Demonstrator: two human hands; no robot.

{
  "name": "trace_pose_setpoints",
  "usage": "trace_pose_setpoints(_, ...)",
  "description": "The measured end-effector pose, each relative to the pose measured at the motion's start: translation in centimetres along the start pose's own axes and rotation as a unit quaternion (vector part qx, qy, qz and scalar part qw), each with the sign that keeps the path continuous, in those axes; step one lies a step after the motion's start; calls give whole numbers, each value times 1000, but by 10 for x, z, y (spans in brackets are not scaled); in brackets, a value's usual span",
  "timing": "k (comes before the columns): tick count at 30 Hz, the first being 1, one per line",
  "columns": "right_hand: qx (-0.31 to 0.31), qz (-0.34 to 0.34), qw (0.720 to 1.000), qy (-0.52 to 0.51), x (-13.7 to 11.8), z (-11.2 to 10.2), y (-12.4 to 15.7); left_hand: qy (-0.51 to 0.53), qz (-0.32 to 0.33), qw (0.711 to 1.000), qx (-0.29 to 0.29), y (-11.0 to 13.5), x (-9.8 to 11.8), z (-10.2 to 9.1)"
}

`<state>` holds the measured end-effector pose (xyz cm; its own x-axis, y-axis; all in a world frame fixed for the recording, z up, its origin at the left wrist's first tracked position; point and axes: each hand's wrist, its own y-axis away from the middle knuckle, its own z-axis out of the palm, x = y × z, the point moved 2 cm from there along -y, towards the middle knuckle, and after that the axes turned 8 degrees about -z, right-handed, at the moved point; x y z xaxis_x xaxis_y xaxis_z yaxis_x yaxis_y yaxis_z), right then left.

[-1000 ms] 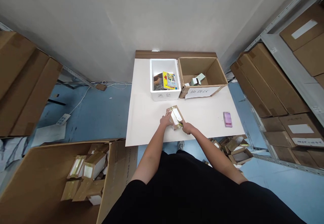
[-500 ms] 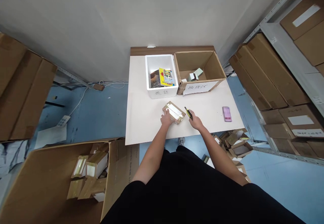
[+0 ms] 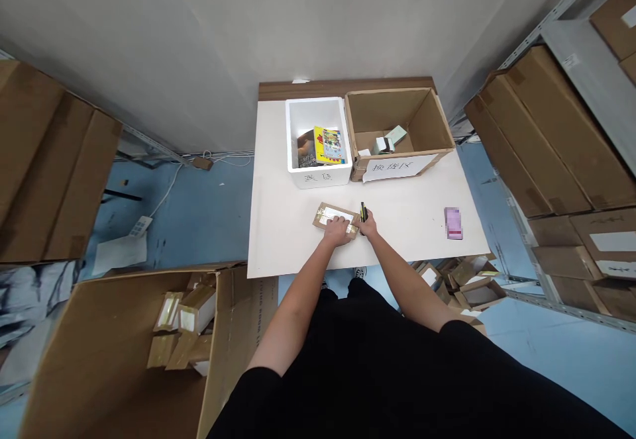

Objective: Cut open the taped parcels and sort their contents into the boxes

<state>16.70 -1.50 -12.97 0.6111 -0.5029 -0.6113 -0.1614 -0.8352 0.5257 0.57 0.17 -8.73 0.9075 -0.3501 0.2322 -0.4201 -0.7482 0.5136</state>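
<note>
A small brown cardboard parcel (image 3: 322, 212) with a white label and shiny tape lies on the white table (image 3: 278, 240). My left hand (image 3: 338, 230) grips it from above near its right half, with the fingers bent over the label. At the parcel's right end, my right hand (image 3: 368, 224) is closed around a yellow-and-black utility knife (image 3: 364, 212). The knife points away from me, close beside the parcel's right edge; whether the blade touches the cardboard I cannot tell.
Behind the parcel stand a white foam box (image 3: 318, 177) of books and an open carton (image 3: 437, 138) with small boxes. A pinkish pixelated item (image 3: 453, 223) lies at the table's right. A large carton (image 3: 119, 300) of parcels stands at lower left; shelved boxes (image 3: 541, 128) are at right.
My right hand has brought the knife left to the parcel's right end, and the knife is turned more upright. The parcel has rotated slightly. My left hand has shifted right across it.
</note>
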Motion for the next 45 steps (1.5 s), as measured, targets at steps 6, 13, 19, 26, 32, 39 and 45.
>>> trace_pose_setpoints(6, 7, -25, 1000, 1, -22, -6, -7, 14, -76, 996, 33, 5, -15, 11)
trace_pose_setpoints(13, -113, -146, 983, 6, 11, -44, 24, 22, -80, 996, 19, 8, -25, 7)
trace_pose_setpoints(19, -205, -153, 945, 206, 7, -74, 12, 30, -75, 997, 22, 10, -25, 3)
trace_pose_setpoints(26, -206, -131, 929, 279, -4, -79, 3, 27, -63, 998, 9, 8, -25, 4)
trace_pose_setpoints(32, -238, -105, 939, 224, 10, -75, 24, 15, -52, 999, 4, 8, -23, 4)
trace_pose_setpoints(39, -178, -120, 948, 234, 8, -75, 21, 3, -43, 999, 15, 10, -22, 2)
trace_pose_setpoints(45, -191, -110, 944, 243, 15, -65, 30, 4, -33, 999, 3, 10, -26, 4)
